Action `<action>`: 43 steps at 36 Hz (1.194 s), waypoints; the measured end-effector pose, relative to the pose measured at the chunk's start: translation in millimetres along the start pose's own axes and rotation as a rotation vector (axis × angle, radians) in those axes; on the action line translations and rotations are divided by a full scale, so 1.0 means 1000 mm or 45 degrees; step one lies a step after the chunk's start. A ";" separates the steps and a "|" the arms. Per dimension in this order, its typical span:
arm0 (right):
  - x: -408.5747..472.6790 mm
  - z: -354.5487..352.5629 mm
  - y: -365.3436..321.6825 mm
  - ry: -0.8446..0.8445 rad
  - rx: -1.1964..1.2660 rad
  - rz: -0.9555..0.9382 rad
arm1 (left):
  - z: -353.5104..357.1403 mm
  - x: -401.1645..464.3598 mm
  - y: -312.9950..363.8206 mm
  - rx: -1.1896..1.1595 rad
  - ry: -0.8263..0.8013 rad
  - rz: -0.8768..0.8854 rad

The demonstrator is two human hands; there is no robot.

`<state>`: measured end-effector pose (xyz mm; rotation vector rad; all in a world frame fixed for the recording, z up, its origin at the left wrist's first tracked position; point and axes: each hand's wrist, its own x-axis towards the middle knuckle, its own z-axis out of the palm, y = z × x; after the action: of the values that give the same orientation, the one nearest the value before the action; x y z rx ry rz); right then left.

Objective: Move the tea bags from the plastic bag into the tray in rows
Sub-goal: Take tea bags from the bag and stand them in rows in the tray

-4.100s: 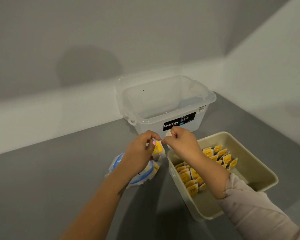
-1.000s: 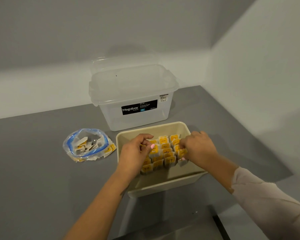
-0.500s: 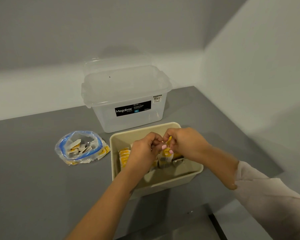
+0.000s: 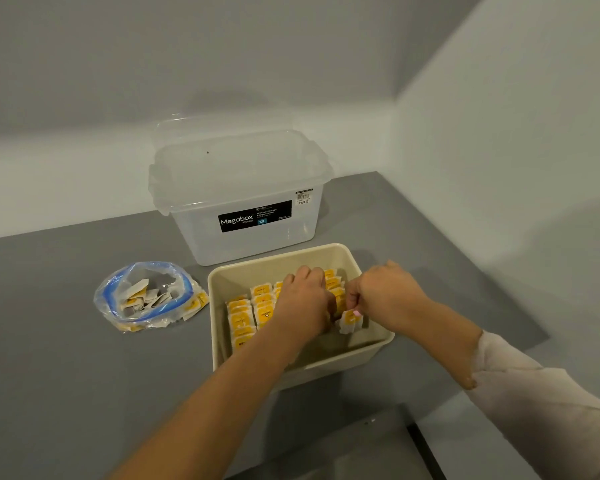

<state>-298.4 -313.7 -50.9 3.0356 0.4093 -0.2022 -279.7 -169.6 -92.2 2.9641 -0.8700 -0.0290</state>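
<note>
Table (image 4: 66, 375), grey and set into a corner, carries our clear lidded storage box (image 4: 243, 188) at the back, the beige tray (image 4: 371, 348) just in front of it, and the plastic bag (image 4: 146, 296) lying to the tray's left with a few tea bags left inside. Rows of yellow-labelled tea bags (image 4: 246, 313) stand upright in the tray, filling its left and far parts. Our left hand (image 4: 302, 306) rests curled on the rows, its grip hidden so we cannot tell, while our right hand (image 4: 385, 296) pinches one tea bag (image 4: 350, 320) at the near end of the right-hand row.
</note>
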 end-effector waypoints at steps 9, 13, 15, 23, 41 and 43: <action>-0.004 0.006 0.003 -0.020 -0.063 -0.029 | 0.012 0.012 0.008 0.020 0.093 0.085; -0.004 0.007 0.004 -0.023 -0.064 -0.032 | 0.013 0.017 0.006 0.029 0.090 0.045; -0.003 0.008 0.005 -0.015 -0.062 -0.027 | 0.013 0.018 0.004 0.041 0.099 0.024; 0.000 0.011 0.005 -0.020 -0.099 -0.019 | 0.018 0.018 0.003 -0.011 0.078 -0.020; 0.010 0.037 -0.011 -0.007 -0.333 0.070 | 0.023 0.021 -0.003 0.005 0.071 -0.028; 0.011 0.039 -0.011 0.014 -0.320 0.084 | 0.023 0.021 -0.004 0.003 0.075 -0.023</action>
<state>-295.5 -303.4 -91.8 2.7990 0.3087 -0.1200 -261.1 -178.9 -115.9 2.9585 -0.8362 0.0581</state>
